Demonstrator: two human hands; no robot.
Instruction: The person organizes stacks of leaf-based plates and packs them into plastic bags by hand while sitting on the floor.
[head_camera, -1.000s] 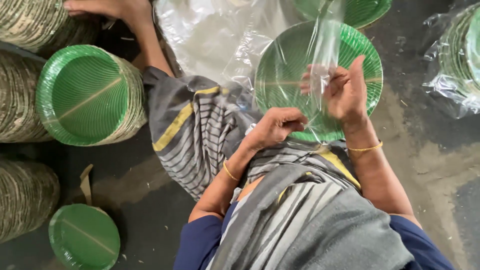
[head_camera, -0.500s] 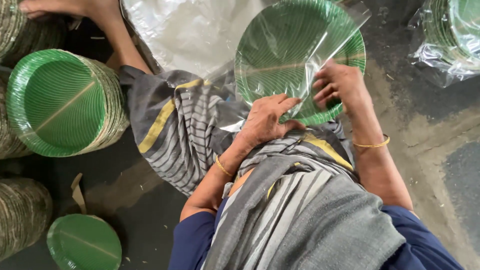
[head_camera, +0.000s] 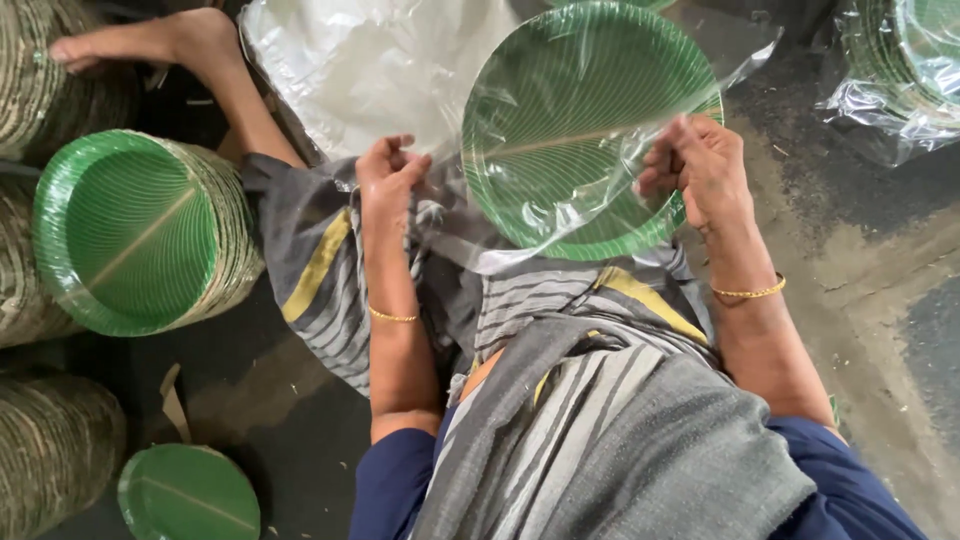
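Fingers (head_camera: 672, 150) of the right hand (head_camera: 700, 165) pinch the clear bag (head_camera: 600, 215) over the green plates (head_camera: 580, 120); left hand (head_camera: 388, 170) fingers clench the bag's other edge.

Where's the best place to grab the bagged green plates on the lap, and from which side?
Probably the right rim of the green plates, where the right hand pinches it through the clear bag. The stack stands tilted, face up, and that edge is exposed. The left hand grips the bag's loose end.

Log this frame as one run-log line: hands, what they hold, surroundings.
left hand: pinching clear plastic bag edge | right hand: gripping bag's other side | green plates: inside bag, on lap | plate stack: lying sideways, left
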